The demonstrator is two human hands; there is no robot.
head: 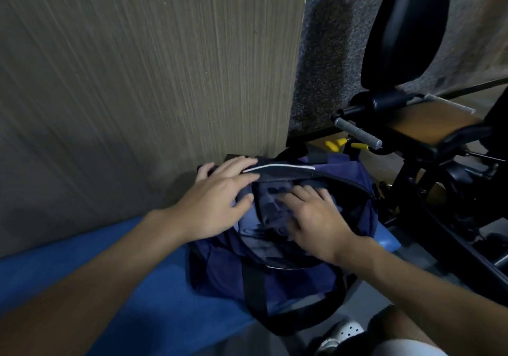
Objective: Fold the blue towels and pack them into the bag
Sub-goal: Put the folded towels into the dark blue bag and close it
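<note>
Head view, the only one I have: the dark blue bag (pixel 275 281) sits on the blue bench (pixel 110 273) against the wood-grain wall (pixel 137 80), its top unzipped and gaping. Left hand (pixel 220 201) lies across the bag's far left rim, fingers spread and fairly straight, thumb pressing the fabric. I read that as bracing the opening, not gripping it. Right hand (pixel 316 218) is down inside the mouth, fingers flat and apart, pressing on a blue towel (pixel 269 204) that is already in the bag. How neatly it is folded I can't tell; the fabric is blurred. No loose towels show on the bench, so I judge the packing close to done: settle this one and perhaps zip up. A black gym machine (pixel 412 135) stands to the right.
</note>
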